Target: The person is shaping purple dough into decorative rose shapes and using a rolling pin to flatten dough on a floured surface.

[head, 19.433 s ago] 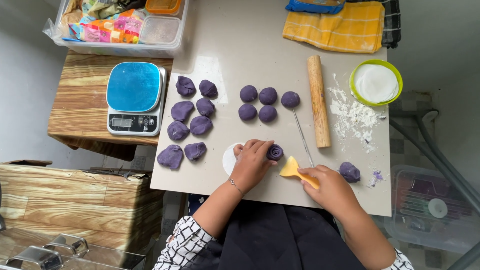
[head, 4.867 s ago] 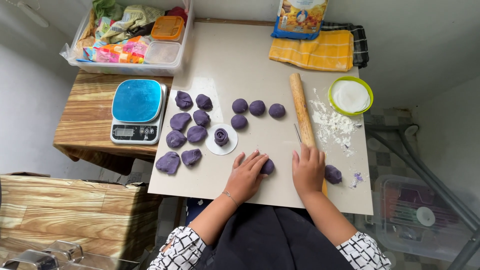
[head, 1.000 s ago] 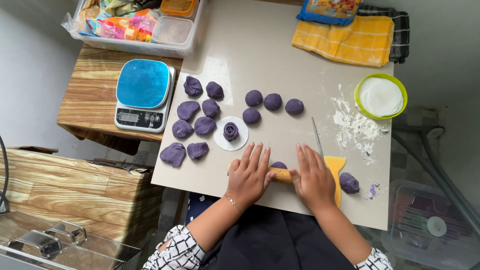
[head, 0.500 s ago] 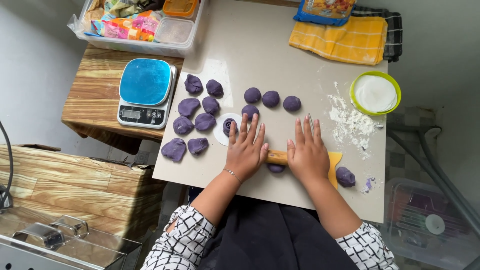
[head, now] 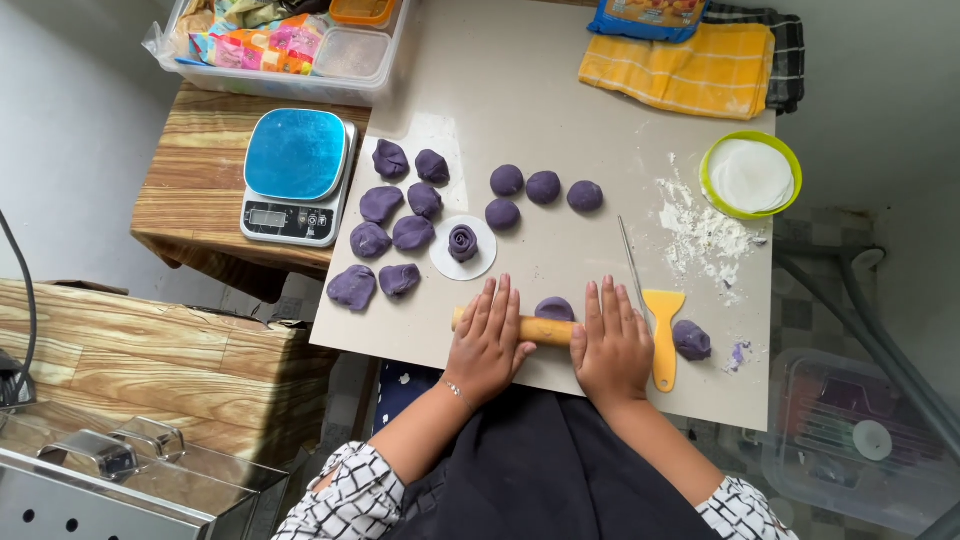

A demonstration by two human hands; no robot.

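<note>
At the far left a kitchen scale with a blue top sits on a wooden side table, just off the edge of the pale work board. Behind it a clear plastic tub holds bright packets and small boxes. On the board beside the scale lies a cluster of purple dough lumps, some flattened, some rounded. Next to them a coiled purple piece rests on a round white sheet.

Near the front edge the left hand lies flat, fingers spread and straight, palm pressing on a wooden rolling pin. The pin runs crosswise under both palms, and a purple dough piece shows just behind it, between the two hands. The right hand presses the pin's other end the same way, fingers stretched out, not curled round it.

Farther back three round purple balls sit in a row, a fourth in front of them. Right of the right hand a thin metal stick and a yellow scraper lie close, then another purple lump. Loose flour is scattered beyond, with a green-rimmed bowl of white rounds and a yellow cloth at the back.
</note>
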